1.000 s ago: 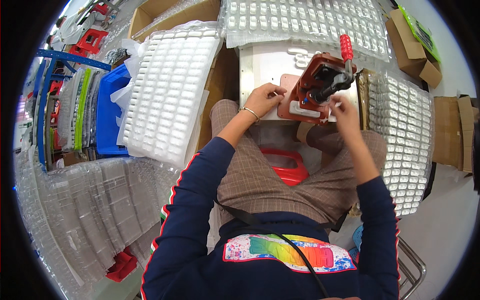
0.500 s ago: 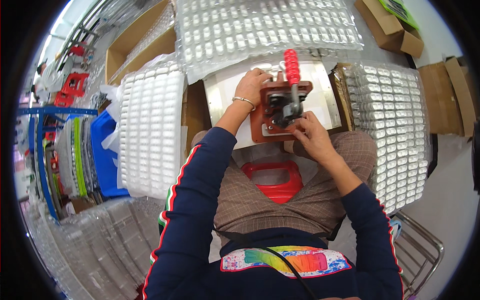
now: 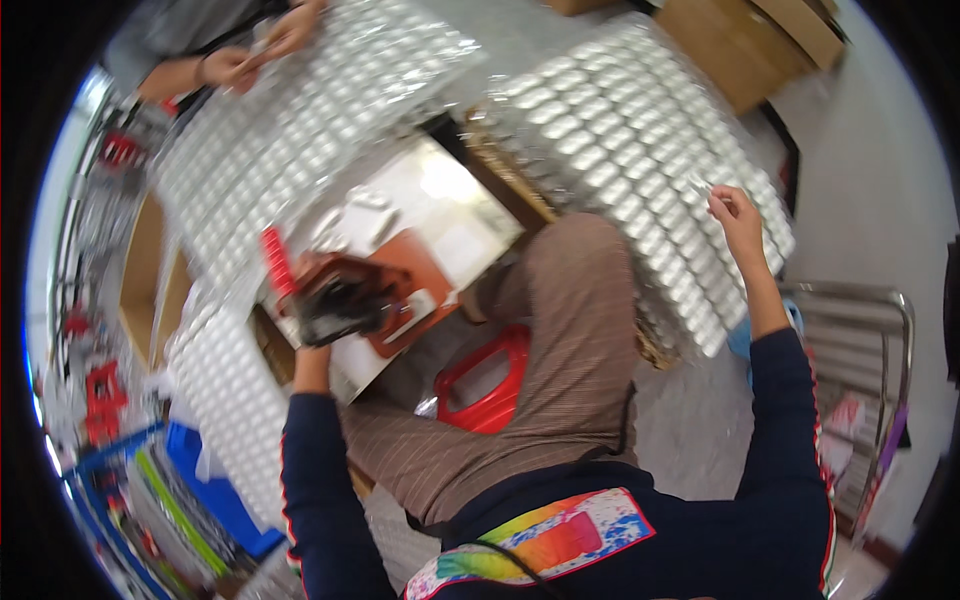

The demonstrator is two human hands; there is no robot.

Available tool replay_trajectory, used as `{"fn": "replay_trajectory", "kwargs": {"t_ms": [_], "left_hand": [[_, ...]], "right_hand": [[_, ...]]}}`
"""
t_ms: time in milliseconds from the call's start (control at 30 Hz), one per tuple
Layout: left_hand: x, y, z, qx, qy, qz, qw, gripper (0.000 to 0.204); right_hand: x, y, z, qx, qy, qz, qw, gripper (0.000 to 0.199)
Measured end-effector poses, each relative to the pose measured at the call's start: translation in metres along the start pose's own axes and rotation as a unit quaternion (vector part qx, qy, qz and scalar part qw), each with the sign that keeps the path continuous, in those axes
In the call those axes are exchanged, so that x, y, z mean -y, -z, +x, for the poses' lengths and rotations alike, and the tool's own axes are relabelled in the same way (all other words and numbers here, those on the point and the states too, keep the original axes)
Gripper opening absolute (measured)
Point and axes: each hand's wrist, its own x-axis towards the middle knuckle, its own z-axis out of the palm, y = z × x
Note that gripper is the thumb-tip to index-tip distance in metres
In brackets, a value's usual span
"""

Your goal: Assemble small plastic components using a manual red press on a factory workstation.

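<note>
A brown-red clamp fixture [image 3: 415, 262] with a dark metal mechanism and a red handle [image 3: 277, 262] sits on a white work board [image 3: 455, 190]. My left hand [image 3: 312, 358] is at the fixture, mostly hidden behind the mechanism, so its fingers do not show. Several small white plastic pieces [image 3: 368, 197] lie on the board beyond the fixture. Out to the right, my right hand [image 3: 737, 220] is closed in a pinch on a small whitish piece, over the outer edge of a clear tray [image 3: 640, 150] filled with rows of white pieces.
Another filled tray [image 3: 320, 110] lies beyond the board, where a co-worker's hands [image 3: 265, 50] are at work. A third tray [image 3: 225, 370] stands at left, beside a blue bin [image 3: 215, 500]. A red stool [image 3: 488, 385] is between my legs. At right stands a metal rack [image 3: 860, 295].
The view has swung to the right. My right hand has left the fixture and reached out to the right tray. My left hand stays at the fixture. A co-worker's hands have come into view.
</note>
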Motion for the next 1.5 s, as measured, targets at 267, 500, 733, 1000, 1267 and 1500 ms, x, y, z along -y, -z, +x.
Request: {"fn": "replay_trajectory", "kwargs": {"t_ms": [267,500,733,1000,1267,1500], "left_hand": [[0.001,-0.004,-0.02,0.012,-0.051,-0.079,0.996,0.032],[-0.01,-0.008,-0.035,-0.002,-0.046,-0.079,0.996,0.033],[-0.002,-0.01,-0.037,-0.033,-0.026,-0.067,0.997,0.033],[0.015,-0.028,0.01,-0.15,0.101,0.113,0.977,0.034],[-0.096,-0.014,0.048,-0.218,0.333,0.181,0.899,0.024],[-0.139,0.028,-0.033,-0.198,0.244,0.196,0.929,0.027]], "right_hand": [[-0.084,0.143,0.02,-0.168,-0.028,-0.265,0.949,0.017],[-0.056,0.129,0.08,-0.037,0.081,-0.386,0.918,0.006],[-0.055,0.1,0.11,0.008,0.101,-0.478,0.872,0.007],[-0.115,0.108,0.107,-0.091,0.16,-0.456,0.871,0.038],[-0.071,0.064,0.071,-0.006,0.138,-0.256,0.957,0.035],[0.054,-0.046,0.062,0.073,0.264,-0.213,0.938,0.032]]}}
